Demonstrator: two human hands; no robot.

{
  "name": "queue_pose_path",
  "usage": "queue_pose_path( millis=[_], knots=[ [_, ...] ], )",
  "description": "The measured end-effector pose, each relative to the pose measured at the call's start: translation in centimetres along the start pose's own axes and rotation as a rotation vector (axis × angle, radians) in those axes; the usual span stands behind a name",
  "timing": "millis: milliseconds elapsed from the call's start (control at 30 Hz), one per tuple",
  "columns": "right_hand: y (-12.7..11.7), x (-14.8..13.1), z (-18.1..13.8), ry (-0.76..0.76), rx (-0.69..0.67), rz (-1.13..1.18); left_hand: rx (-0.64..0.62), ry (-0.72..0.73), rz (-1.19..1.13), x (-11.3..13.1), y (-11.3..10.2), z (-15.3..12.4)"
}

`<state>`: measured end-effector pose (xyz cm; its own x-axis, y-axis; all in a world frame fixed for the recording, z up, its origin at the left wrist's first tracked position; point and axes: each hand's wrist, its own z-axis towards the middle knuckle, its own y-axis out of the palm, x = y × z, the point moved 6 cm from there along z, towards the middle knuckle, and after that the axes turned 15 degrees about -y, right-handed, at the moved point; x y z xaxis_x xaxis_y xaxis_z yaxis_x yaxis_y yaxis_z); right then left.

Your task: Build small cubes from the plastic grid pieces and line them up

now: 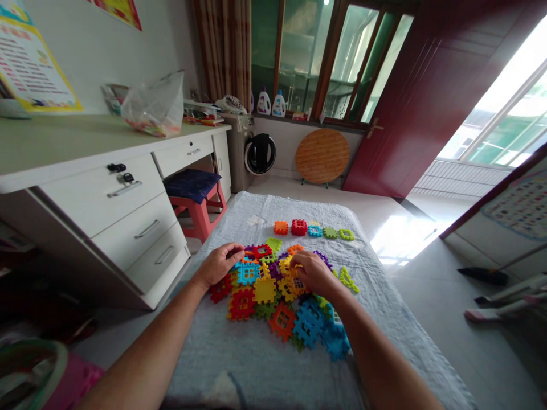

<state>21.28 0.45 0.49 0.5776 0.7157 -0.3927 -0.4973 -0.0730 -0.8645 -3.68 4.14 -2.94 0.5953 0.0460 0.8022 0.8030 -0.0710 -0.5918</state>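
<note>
Many loose tiles [273, 304] are left heaped on the grey cloth [256, 370]. A yellow tile [287, 266] is pinched by the right hand [314, 274]; the left hand [217, 265] is curled at the heap's edge, grip not made out. Beyond, five pieces [314, 230] are lined up already.

Bright daylight from the right-hand window [508, 122] glares on the floor [395, 242]; edges bend.

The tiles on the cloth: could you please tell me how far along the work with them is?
Done: five tiles lie in a row at the far side. In hand: the left hand and right hand are on the pile. Left: most tiles are heaped there, mixed in colour.
</note>
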Motion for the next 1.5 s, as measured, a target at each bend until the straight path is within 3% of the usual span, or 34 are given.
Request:
queue_pose_path(
  millis=[133, 300, 400, 633, 867, 1000, 1067, 1233, 1500],
  knots=[
    [-0.7, 0.1, -0.4, 0.038, 0.042, -0.073, 0.008, 0.007, -0.005, 0.0, 0.0, 0.1],
    [0.5, -0.6, -0.9, 0.000, -0.190, -0.031, 0.005, 0.027, -0.011, 0.0, 0.0, 0.1],
    [0.8, -0.4, -1.0, 0.016, -0.197, -0.012, 0.010, 0.028, -0.010, 0.0, 0.0, 0.1],
    [0.9, -0.1, -0.3, -0.012, -0.042, 0.044, 0.001, 0.033, -0.005, -0.3, 0.1, 0.3],
    [-1.4, -0.3, -0.3, 0.019, 0.332, 0.005, 0.021, 0.025, -0.018, -0.4, 0.1, 0.3],
    [-1.8, -0.7, -0.4, 0.003, 0.415, -0.049, 0.019, 0.023, -0.015, -0.6, 0.2, 0.3],
    [-1.5, -0.8, -0.3, 0.000, 0.372, -0.097, 0.015, 0.024, -0.014, -0.6, 0.2, 0.3],
    [0.1, -1.2, -0.1, -0.041, 0.011, -0.065, -0.002, 0.028, -0.017, -0.5, 0.2, 0.2],
    [0.6, 0.0, -0.8, 0.003, -0.091, -0.081, 0.005, 0.029, -0.012, -0.2, 0.1, 0.2]
  ],
)
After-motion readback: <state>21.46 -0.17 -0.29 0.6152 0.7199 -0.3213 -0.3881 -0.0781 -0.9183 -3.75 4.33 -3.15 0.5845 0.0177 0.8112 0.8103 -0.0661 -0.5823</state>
